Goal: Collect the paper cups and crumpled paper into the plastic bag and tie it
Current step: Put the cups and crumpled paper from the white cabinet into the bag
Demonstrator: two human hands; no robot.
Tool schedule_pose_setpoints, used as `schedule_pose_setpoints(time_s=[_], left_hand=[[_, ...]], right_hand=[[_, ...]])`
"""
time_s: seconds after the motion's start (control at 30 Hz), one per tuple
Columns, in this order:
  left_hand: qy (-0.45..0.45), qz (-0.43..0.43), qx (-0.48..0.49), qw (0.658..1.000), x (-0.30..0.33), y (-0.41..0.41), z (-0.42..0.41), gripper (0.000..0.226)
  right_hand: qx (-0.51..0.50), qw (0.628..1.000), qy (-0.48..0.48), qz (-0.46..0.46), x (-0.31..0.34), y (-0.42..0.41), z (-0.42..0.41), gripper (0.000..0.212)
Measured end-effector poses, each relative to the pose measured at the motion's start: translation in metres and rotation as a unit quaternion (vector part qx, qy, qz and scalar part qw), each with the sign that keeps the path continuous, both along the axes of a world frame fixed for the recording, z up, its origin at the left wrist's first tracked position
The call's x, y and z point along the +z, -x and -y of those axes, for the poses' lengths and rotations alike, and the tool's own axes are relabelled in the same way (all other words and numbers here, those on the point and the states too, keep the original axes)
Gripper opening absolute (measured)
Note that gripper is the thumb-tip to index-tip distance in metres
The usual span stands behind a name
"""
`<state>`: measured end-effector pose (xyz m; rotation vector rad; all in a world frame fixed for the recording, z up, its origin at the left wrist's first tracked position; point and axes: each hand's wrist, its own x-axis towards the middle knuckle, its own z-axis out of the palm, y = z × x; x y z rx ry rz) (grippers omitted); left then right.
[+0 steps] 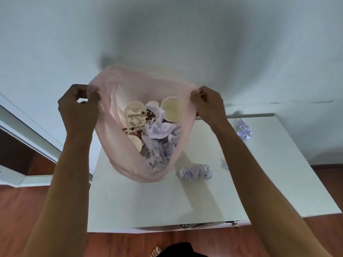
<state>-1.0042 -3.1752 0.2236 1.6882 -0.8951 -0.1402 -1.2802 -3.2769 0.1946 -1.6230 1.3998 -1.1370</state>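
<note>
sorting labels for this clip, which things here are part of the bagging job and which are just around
Job things:
plastic bag, held open by left hand and right hand
paper cups inside it
crumpled paper and another, both on the table

Just around:
white table
wooden floor

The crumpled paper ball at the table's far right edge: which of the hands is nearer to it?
Right. The right hand pinches the bag rim just left of the ball; the left hand grips the opposite rim.

One head view looks forward and down from above and behind the hands [141,106], close to them; the worktop [232,191] lies below them, the wall beyond.
</note>
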Motion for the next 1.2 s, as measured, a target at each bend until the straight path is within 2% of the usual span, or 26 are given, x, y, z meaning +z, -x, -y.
schedule_pose_setpoints(time_s=[0.07,0.23,0.43,0.5,0.57,0.6,0.67,0.73,0.83,0.93,1.0,1.1,1.2], left_hand=[[0.001,0.001,-0.001,1.000,-0.001,0.001,0.001,0.015],[0.000,0.001,-0.012,1.000,-0.010,0.004,0.000,0.011],[0.012,-0.012,-0.030,0.999,-0.017,0.007,0.002,0.009],[0.017,-0.006,-0.036,0.999,-0.017,0.008,0.004,0.009],[0.018,-0.001,-0.040,0.999,-0.018,0.008,0.006,0.009],[0.017,-0.002,-0.042,0.999,-0.018,0.008,0.007,0.010],[0.016,-0.003,-0.045,0.999,-0.018,0.007,0.009,0.012],[0.016,-0.003,-0.049,0.999,-0.018,0.008,0.009,0.009],[0.024,-0.006,-0.056,0.998,-0.016,0.012,0.009,0.006],[0.025,-0.001,-0.060,0.998,-0.015,0.013,0.010,0.006],[0.025,-0.006,-0.065,0.998,-0.015,0.013,0.010,0.006],[0.025,-0.004,-0.074,0.997,-0.014,0.017,0.009,0.006],[0.026,-0.005,-0.085,0.996,-0.013,0.026,0.006,0.006]], right_hand=[[0.029,0.998,-0.062,0.008,-0.008,0.006,0.002,0.024],[0.082,0.989,-0.121,-0.008,-0.031,0.031,-0.013,0.020],[0.143,0.962,-0.233,0.000,-0.062,0.066,-0.040,0.030],[0.149,0.956,-0.230,-0.106,-0.080,0.077,-0.047,0.029],[0.178,0.925,-0.212,-0.259,-0.095,0.081,-0.058,0.026],[0.203,0.909,-0.202,-0.304,-0.101,0.080,-0.064,0.041],[0.234,0.896,-0.192,-0.325,-0.112,0.077,-0.075,0.066],[0.213,0.902,-0.195,-0.321,-0.123,0.077,-0.080,0.064],[0.142,0.920,-0.189,-0.313,-0.127,0.085,-0.082,0.046],[0.063,0.930,-0.177,-0.316,-0.107,0.100,-0.081,0.037],[0.001,0.942,-0.172,-0.288,-0.081,0.110,-0.079,0.032],[-0.072,0.961,-0.125,-0.236,-0.032,0.115,-0.079,0.034],[-0.055,0.986,-0.078,-0.138,0.004,0.091,-0.080,0.043]])
